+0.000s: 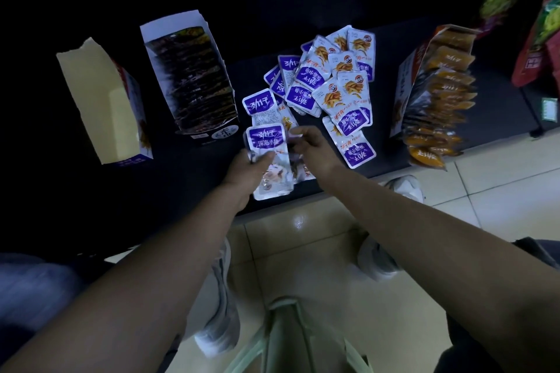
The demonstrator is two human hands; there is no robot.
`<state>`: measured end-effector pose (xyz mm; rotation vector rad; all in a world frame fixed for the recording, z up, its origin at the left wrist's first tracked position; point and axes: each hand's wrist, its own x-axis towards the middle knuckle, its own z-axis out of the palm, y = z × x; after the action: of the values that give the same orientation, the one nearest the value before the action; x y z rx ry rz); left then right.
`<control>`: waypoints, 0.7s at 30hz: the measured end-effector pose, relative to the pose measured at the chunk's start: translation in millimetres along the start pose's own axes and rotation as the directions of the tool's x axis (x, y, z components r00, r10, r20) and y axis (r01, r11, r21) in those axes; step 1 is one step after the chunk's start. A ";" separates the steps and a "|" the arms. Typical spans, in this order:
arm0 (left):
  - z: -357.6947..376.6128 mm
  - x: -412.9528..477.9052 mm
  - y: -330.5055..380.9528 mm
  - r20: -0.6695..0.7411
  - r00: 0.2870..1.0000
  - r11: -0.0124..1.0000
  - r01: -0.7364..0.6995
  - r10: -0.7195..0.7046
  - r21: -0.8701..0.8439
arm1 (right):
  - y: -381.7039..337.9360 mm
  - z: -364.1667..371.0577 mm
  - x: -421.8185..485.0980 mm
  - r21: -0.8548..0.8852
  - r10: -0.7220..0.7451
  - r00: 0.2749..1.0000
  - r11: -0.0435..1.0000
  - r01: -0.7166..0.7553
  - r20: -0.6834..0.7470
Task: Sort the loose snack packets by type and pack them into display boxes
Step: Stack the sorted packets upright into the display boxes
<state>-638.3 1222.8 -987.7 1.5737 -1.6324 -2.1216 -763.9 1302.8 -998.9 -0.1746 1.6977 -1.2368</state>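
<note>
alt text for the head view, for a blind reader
The left hand holds a stack of purple snack packets, the right hand at its edge. Loose packets lie on a dark table between an empty box, a dark-packet box and an orange-packet box.

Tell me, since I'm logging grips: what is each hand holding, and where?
Left hand grips the purple packet stack by its lower half; right hand's fingers pinch its right edge.

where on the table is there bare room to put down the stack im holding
Bare tabletop along the near edge, between the cream-lined box and the left hand gripping the packet stack. A narrower strip between the loose purple packets and the orange-packet box. Crowded in the middle under that pile; far side too dark to judge.
</note>
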 end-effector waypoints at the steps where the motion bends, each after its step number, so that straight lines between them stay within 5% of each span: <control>1: -5.2 2.7 -2.0 -0.027 1.000 0.999 -0.009 0.010 0.039 | 2.3 -5.4 3.6 -0.137 -0.061 0.998 0.989 0.057 -0.028; 3: -15.9 5.1 -5.4 -0.084 0.996 0.997 0.026 -0.021 0.066 | 7.8 -18.1 11.6 -0.562 -0.196 0.980 0.809 0.172 0.017; 5: -24.8 8.2 -12.4 -0.140 0.988 0.995 0.072 -0.062 0.070 | 16.6 -27.9 14.7 -0.875 -0.198 0.975 0.450 0.179 0.098; 7: -28.0 8.8 -16.0 -0.163 0.983 0.992 0.100 -0.087 0.071 | 23.7 -34.0 10.6 -0.955 -0.171 0.981 0.263 0.134 0.091; 9: -28.0 8.8 -16.5 -0.157 0.983 0.993 0.101 -0.090 0.060 | 31.2 -36.8 8.0 -0.972 -0.169 0.982 0.205 0.115 0.081; 12: -25.1 5.8 -11.3 -0.138 0.986 0.994 0.102 -0.094 0.048 | 34.7 -40.2 9.7 -0.953 -0.145 0.989 0.296 0.065 0.023; 14: -25.7 4.6 -10.0 -0.149 0.984 0.994 0.101 -0.093 0.045 | 30.5 -43.8 13.0 -0.836 -0.072 0.997 0.548 0.031 -0.010; 17: -29.1 3.1 -10.7 -0.167 0.982 0.993 0.102 -0.092 0.056 | 17.9 -47.0 11.7 -0.418 0.087 0.995 0.907 -0.056 0.056; 21: -32.2 0.1 -7.6 -0.162 0.982 0.991 0.107 -0.093 0.078 | -5.4 -53.1 -0.8 -0.155 0.082 0.987 0.986 -0.061 0.136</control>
<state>-611.6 1203.6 -991.2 1.8350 -1.6469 -1.9361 -806.4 1334.8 -994.7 -0.2834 1.6587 -1.0192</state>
